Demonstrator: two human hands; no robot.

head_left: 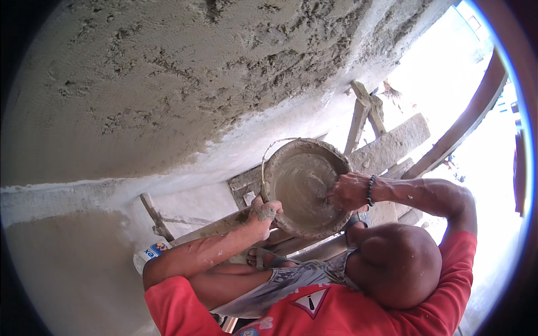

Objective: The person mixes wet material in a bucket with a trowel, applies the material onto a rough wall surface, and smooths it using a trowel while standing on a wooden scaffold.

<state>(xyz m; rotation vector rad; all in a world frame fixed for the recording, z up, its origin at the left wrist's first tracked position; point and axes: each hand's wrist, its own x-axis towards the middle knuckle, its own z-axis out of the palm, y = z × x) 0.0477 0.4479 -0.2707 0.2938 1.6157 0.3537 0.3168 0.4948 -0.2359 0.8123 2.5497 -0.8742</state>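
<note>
A round, mortar-crusted bucket stands before me, holding wet grey mortar with swirl marks on its surface. My left hand, smeared with mortar, is closed on the bucket's near-left rim. Beside it the thin wire handle arches up along the left side. Over the right rim reaches my right hand, its fingers curled down at the mortar. Whatever those fingers hold, if anything, is hidden. A dark bead bracelet circles the right wrist.
Rough wet plaster covers the wall ahead, above a paler band. Wooden planks and crossed props lie beneath and beyond the bucket. A white-and-blue tin stands by my left forearm. My bent knee is close to the right arm.
</note>
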